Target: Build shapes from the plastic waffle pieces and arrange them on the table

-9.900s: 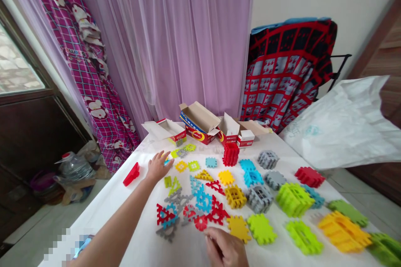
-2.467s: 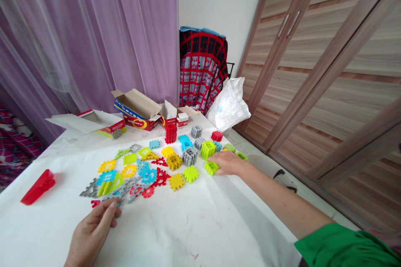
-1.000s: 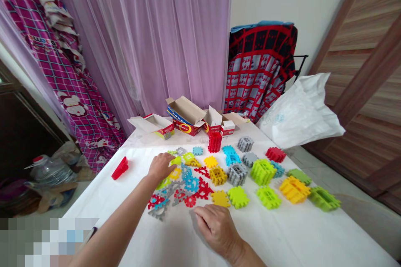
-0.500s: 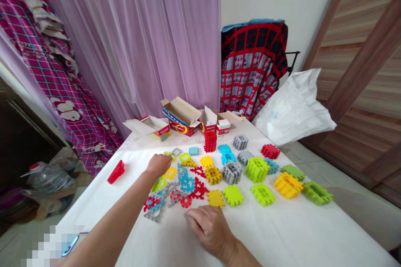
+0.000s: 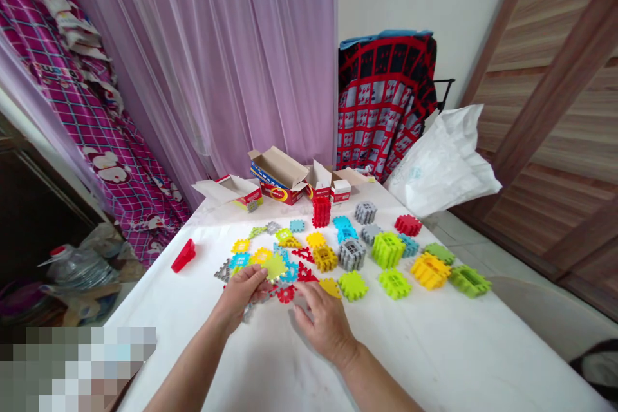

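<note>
Between the thumb and fingers of my left hand [image 5: 239, 295] is a flat yellow-green interlocking tile [image 5: 277, 266] with notched edges. My right hand [image 5: 324, 322] is just to its right, holding nothing, its thumb and fingers apart. Near its fingertips lie a red round toothed piece [image 5: 285, 294] and a yellow tile [image 5: 331, 288]. Loose blue, red, grey and yellow tiles are heaped beneath and beyond my hands, partly hidden by them. To the right stand stacks of matching tiles: grey [image 5: 352, 254], lime green [image 5: 388, 249] and orange-yellow [image 5: 430, 270].
Opened cardboard boxes [image 5: 280, 170] stand along the far table edge. A red plastic piece [image 5: 183, 255] lies at the left. Beyond the right edge is a white bag [image 5: 437, 167], and a water bottle [image 5: 77, 270] sits on the floor at left.
My left hand has come back from the far tiles toward me, now with a yellow-green tile. My right hand has moved slightly forward and its fingers have spread.
</note>
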Demonstrator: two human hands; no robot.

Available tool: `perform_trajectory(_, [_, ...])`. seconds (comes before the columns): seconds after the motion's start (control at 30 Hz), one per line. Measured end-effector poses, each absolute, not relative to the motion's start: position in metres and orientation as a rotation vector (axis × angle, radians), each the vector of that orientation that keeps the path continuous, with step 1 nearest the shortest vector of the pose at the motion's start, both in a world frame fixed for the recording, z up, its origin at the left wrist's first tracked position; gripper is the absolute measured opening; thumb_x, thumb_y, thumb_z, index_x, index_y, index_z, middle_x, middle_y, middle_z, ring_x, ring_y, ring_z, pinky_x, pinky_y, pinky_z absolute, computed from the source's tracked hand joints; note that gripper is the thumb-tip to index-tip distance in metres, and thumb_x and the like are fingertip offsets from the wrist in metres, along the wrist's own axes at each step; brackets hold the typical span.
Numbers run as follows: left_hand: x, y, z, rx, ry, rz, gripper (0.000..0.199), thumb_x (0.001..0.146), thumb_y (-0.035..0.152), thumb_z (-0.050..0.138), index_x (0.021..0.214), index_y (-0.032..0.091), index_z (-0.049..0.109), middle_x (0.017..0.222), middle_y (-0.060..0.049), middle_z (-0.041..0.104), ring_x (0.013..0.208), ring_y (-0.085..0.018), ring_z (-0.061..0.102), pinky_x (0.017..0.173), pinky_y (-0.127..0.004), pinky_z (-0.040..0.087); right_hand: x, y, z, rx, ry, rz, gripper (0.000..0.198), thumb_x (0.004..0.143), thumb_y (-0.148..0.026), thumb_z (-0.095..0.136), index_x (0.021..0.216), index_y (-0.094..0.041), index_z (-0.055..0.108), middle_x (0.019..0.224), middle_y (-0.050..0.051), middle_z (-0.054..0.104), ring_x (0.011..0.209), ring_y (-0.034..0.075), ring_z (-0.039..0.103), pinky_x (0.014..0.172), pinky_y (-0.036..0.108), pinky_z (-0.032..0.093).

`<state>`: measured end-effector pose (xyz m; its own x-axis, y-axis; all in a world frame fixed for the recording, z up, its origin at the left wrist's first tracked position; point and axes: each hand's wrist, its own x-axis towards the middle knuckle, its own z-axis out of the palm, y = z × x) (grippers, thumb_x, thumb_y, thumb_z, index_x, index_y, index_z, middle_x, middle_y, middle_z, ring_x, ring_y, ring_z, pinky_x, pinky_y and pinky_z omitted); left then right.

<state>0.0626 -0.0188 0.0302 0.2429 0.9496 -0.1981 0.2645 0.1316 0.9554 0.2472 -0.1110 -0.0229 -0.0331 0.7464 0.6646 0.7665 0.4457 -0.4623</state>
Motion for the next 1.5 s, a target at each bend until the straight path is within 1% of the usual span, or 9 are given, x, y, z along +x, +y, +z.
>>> perform_trajectory(0.1, [0.066,-0.039,0.032,1.358,1.203,0.704,0.051,0.062,0.067,0.071,0.078,0.019,0.06,0.058,0.003,0.062,0.052,-0.011,0.06,0.046,-0.02,0.041,0.249,-0.114,-0.02,-1.328,-1.775,-0.083,0.06,0.081,-0.024,0.062,0.139,-0.018,0.048,0.132,0.016,0.059,0.119,0.027,0.058,0.098,0.042,0.051])
perform_trajectory(0.17, [0.065,-0.047,0.032,1.372,1.172,0.656,0.051,0.059,0.065,0.073,0.077,0.019,0.063,0.05,0.004,0.058,0.045,-0.01,0.054,0.042,-0.02,0.034,0.25,-0.117,-0.015,-1.334,-1.866,-0.07,0.066,0.079,-0.027,0.067,0.141,-0.019,0.047,0.14,0.015,0.053,0.126,0.029,0.052,0.103,0.045,0.047])
perform_trajectory(0.3, [0.06,-0.053,0.024,1.447,1.17,0.559,0.054,0.056,0.068,0.072,0.078,0.018,0.064,0.045,0.005,0.056,0.04,-0.008,0.045,0.039,-0.019,0.029,0.248,-0.121,-0.007,-1.339,-2.037,0.054,0.057,0.079,-0.033,0.071,0.133,-0.024,0.054,0.135,0.009,0.059,0.121,0.027,0.052,0.102,0.043,0.045])
perform_trajectory(0.5, [0.058,-0.056,0.011,1.468,1.194,0.486,0.062,0.057,0.073,0.068,0.085,0.018,0.065,0.044,0.004,0.057,0.035,-0.006,0.034,0.038,-0.02,0.026,0.241,-0.122,-0.003,-1.346,-2.082,0.097,0.047,0.081,-0.033,0.071,0.126,-0.023,0.057,0.128,0.007,0.063,0.114,0.024,0.055,0.098,0.039,0.045])
perform_trajectory(0.6, [0.061,-0.062,0.012,1.451,1.184,0.503,0.066,0.057,0.077,0.066,0.088,0.018,0.066,0.048,0.002,0.059,0.038,-0.009,0.041,0.036,-0.02,0.025,0.246,-0.123,0.001,-1.341,-2.08,0.107,0.046,0.081,-0.032,0.072,0.124,-0.023,0.058,0.123,0.006,0.066,0.109,0.023,0.058,0.095,0.038,0.047])
perform_trajectory(0.7, [0.062,-0.066,0.014,1.401,1.172,0.591,0.071,0.057,0.08,0.065,0.094,0.019,0.068,0.074,-0.005,0.07,0.053,-0.014,0.057,0.036,-0.021,0.029,0.273,-0.126,0.004,-1.354,-1.992,0.092,0.051,0.081,-0.027,0.071,0.129,-0.022,0.056,0.126,0.008,0.066,0.113,0.024,0.06,0.098,0.039,0.048])
perform_trajectory(0.8, [0.06,-0.067,0.012,1.363,1.17,0.64,0.076,0.058,0.082,0.063,0.1,0.02,0.069,0.094,-0.008,0.07,0.061,-0.015,0.061,0.036,-0.021,0.031,0.32,-0.133,0.005,-1.464,-1.871,0.008,0.051,0.081,-0.019,0.066,0.131,-0.021,0.055,0.129,0.011,0.064,0.118,0.024,0.059,0.102,0.041,0.048])
perform_trajectory(1.0, [0.058,-0.067,0.008,1.374,1.166,0.622,0.077,0.058,0.085,0.062,0.1,0.02,0.071,0.091,-0.007,0.069,0.062,-0.015,0.06,0.037,-0.02,0.033,0.383,-0.141,0.013,-1.617,-2.035,-0.031,0.037,0.081,-0.014,0.064,0.117,-0.02,0.064,0.125,0.012,0.064,0.115,0.024,0.061,0.099,0.038,0.051])
perform_trajectory(1.5, [0.055,-0.067,0.011,1.326,1.151,0.604,0.074,0.055,0.082,0.067,0.098,0.022,0.072,0.085,-0.004,0.067,0.059,-0.013,0.058,0.037,-0.019,0.033,0.392,-0.142,-0.004,-1.646,-2.107,0.011,0.035,0.084,-0.012,0.061,0.118,-0.02,0.065,0.136,0.013,0.06,0.123,0.025,0.059,0.103,0.041,0.049])
